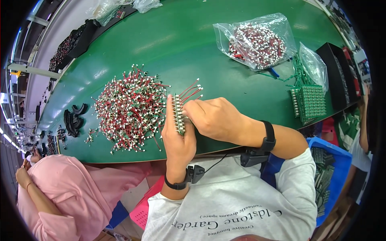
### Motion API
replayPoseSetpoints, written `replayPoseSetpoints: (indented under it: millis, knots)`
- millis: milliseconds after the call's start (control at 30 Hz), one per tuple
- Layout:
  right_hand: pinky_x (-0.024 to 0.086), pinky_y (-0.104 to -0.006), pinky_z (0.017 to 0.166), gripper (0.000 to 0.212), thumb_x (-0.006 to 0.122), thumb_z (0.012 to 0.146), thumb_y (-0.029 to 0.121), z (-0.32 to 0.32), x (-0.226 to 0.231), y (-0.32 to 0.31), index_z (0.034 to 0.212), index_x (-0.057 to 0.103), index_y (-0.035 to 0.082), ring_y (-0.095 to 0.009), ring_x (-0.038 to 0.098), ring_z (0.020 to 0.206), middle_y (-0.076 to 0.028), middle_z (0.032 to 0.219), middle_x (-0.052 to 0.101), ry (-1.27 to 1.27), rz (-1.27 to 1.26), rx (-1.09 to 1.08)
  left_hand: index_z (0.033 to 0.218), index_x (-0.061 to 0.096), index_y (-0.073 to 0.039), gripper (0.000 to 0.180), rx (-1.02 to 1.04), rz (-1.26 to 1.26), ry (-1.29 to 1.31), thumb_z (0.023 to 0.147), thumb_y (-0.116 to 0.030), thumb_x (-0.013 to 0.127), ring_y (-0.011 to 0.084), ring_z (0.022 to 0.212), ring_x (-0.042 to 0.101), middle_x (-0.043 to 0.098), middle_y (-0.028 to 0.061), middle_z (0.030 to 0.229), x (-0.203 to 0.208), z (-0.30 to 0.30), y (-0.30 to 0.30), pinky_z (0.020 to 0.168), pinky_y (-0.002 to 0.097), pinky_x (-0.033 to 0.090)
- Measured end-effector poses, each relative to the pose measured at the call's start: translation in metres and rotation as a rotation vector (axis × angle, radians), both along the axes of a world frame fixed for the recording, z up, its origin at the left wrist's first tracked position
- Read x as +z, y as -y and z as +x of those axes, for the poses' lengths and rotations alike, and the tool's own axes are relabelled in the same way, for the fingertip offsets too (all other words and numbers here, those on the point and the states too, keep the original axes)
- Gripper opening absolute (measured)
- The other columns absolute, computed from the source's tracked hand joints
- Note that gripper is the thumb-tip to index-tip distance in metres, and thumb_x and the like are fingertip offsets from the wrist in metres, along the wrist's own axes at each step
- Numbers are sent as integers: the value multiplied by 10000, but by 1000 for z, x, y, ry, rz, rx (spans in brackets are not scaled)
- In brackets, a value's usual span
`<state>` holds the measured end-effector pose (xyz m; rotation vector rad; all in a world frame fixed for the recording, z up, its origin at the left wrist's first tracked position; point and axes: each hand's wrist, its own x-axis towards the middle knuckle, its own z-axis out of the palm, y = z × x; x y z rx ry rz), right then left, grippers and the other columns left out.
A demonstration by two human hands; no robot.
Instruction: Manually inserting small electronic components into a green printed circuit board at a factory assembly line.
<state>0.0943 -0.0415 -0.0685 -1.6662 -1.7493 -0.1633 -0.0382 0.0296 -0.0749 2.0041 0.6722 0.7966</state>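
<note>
My left hand [177, 150] holds a narrow green circuit board strip [178, 114] upright, its face lined with small white and metal parts. The fingers of my right hand [215, 118] are curled closed against the strip's right edge; what they pinch is hidden. Several red wires [189, 91] with white connectors stick out past the strip toward the upper right. Left of my hands lies a large heap of small wired boards [128, 108], with red leads and white plugs.
A clear bag of red-and-white wired parts [259, 44] lies at the far right. Nearer stand stacked green circuit panels [309, 102] and a black bin [333, 72]. Curved black parts [72, 120] lie left of the heap. A blue crate [333, 180] is beside me; a pink-clothed person [68, 193] sits left.
</note>
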Motion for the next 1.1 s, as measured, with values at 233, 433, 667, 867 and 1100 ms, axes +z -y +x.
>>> replayPoseSetpoints:
  millis: [233, 433, 667, 867, 1100]
  knots:
    - [492, -355, 482, 116, 639, 785, 19, -2, -5, -4, 842, 538, 12, -241, 613, 562, -80, 668, 555, -95, 77, 51, 1454, 330, 100, 598, -5, 48, 7, 881, 86, 500, 222, 918, 655, 644, 196, 1086, -5, -1, -1, 839, 324, 502]
    - [503, -352, 501, 199, 671, 759, -15, -1, -1, -5, 937, 582, -12, -245, 634, 595, -89, 708, 599, -173, 185, 108, 1478, 315, 77, 586, -38, -470, 254, 915, 96, 473, 117, 993, 606, 629, 109, 1175, -1, -1, 5, 857, 244, 482]
    - [504, -350, 505, 190, 672, 767, -6, 2, 4, -5, 936, 585, -16, -248, 631, 594, -87, 710, 603, -165, 150, 127, 1487, 304, 68, 588, -65, -429, 215, 925, 86, 475, 83, 942, 586, 619, 73, 1143, 6, 0, 5, 813, 218, 478]
    - [504, -352, 509, 176, 669, 775, 5, 4, 1, 0, 934, 596, -10, -255, 627, 592, -85, 702, 602, -160, 133, 107, 1487, 309, 65, 606, -83, -387, 158, 905, 84, 477, 64, 907, 559, 639, 81, 1118, 5, 0, 4, 806, 212, 462]
    - [499, -367, 496, 107, 671, 802, 29, 1, 3, -2, 870, 591, 6, -268, 624, 572, -95, 675, 596, -142, 85, 56, 1462, 341, 84, 618, -25, -108, 27, 865, 86, 503, 179, 891, 634, 660, 190, 1124, 2, -3, 0, 824, 291, 494]
